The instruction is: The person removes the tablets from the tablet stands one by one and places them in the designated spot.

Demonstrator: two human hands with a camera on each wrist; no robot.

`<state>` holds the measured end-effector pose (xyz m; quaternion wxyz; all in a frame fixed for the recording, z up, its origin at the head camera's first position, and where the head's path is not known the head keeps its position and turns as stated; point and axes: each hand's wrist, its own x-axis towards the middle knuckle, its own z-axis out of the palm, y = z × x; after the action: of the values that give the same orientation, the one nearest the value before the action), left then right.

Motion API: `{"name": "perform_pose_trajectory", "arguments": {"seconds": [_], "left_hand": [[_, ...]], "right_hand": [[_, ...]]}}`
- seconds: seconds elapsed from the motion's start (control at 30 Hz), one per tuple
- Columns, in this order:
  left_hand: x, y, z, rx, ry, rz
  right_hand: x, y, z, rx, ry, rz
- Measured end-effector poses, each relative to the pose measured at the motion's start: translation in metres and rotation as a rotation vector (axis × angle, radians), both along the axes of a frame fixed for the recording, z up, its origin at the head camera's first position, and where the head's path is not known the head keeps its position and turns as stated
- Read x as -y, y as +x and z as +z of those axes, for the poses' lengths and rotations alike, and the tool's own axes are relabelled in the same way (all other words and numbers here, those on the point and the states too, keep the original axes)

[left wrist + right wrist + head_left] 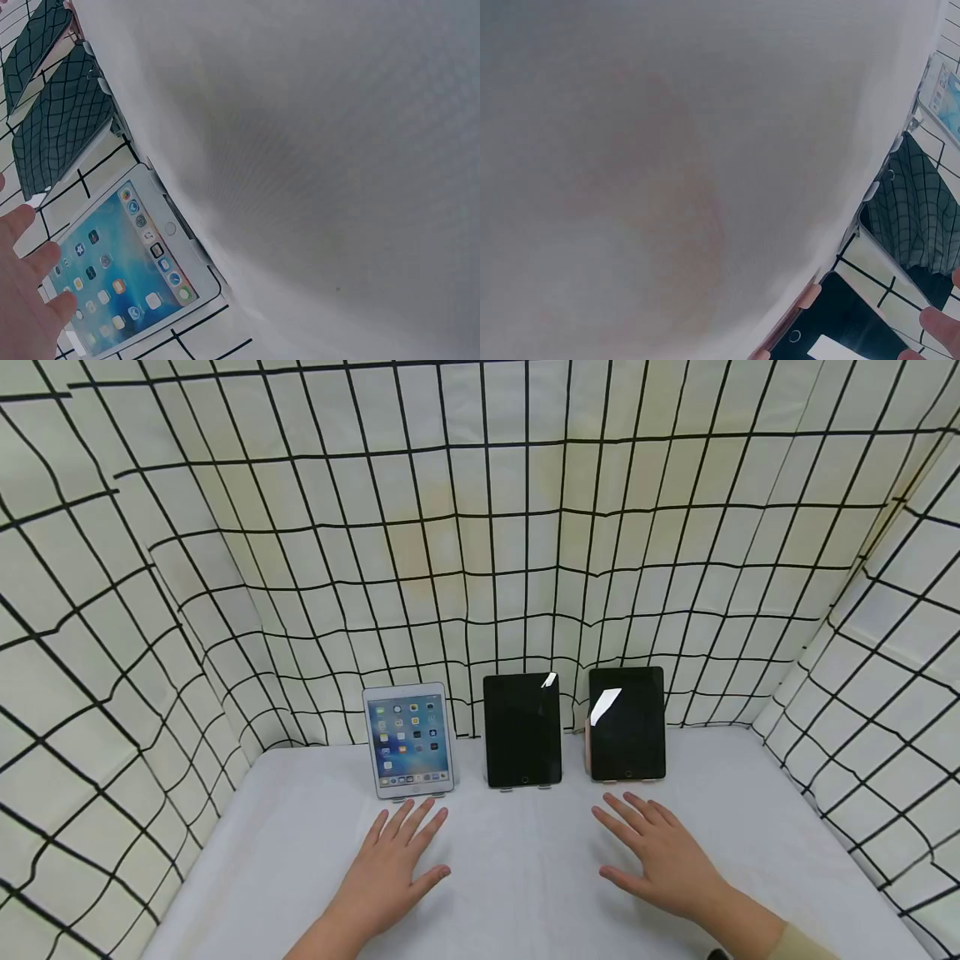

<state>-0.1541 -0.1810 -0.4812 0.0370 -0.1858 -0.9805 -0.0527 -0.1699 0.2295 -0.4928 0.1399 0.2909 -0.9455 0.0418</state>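
Three tablets stand propped up in a row at the back of the white table. On the left, a white tablet (410,739) has its screen lit with app icons; it also shows large in the left wrist view. The middle black tablet (522,735) and the right black tablet (630,735) have dark screens with bright reflections. My left hand (393,868) hovers with spread fingers in front of the white tablet, holding nothing. Also spread and bare, my right hand (663,856) is over the table in front of the right black tablet.
Small stands hold the tablets at the rear of the white tabletop (517,893). Behind and at both sides rise white cloth walls (510,543) with a black grid. A beige sleeve (798,943) covers my right forearm at the lower right.
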Motion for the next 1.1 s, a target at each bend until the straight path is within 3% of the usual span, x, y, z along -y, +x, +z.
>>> {"name": "perform_pose_trajectory", "arguments": {"seconds": [0.4,0.67,1.1], "left_hand": [[0.005,-0.002,0.004,-0.065,0.048,0.010],[0.008,-0.005,0.000,-0.138,0.106,0.008],[0.009,-0.013,0.001,-0.146,0.114,0.056]], "right_hand": [[0.010,-0.010,-0.001,0.020,-0.052,0.014],[0.015,-0.012,-0.002,0.046,-0.074,-0.012],[0.027,-0.022,-0.004,0.085,-0.146,-0.024]]}}
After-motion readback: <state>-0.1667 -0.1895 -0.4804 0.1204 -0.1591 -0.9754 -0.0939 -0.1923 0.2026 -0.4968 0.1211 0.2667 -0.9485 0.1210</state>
